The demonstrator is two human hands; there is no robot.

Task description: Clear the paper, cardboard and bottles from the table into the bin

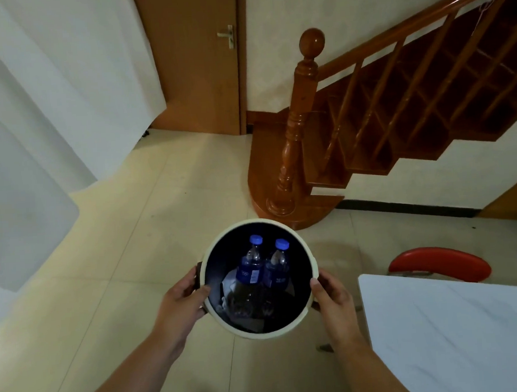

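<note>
Bin [310, 254], round with a pale rim and a dark inside, sits at the middle of the head view, gripped from both sides. The left hand [180, 303] is wrapped around the bin's left rim, thumb hooked over the edge; the right hand [333, 297] clasps the right rim the same way. Inside the bin two clear bottles [251, 264] with blue caps and blue labels lean side by side, touching, caps toward the bin's far wall, and crumpled paper [228, 285] lies under them (the dark inside hides the rest).

Right of the bin, near the right hand, is the corner of the surface [459, 329] under a white cloth. Beyond that corner shows a red chair [440, 262]. Past the bin's far rim stands the curved bottom step of a wooden staircase [367, 122] with its newel post, near the bin. Farther off behind the bin is a brown door [194, 63]. Tiled floor [127, 249] lies bare to the bin's left, with a white sheet [20, 134] well off to that side.
</note>
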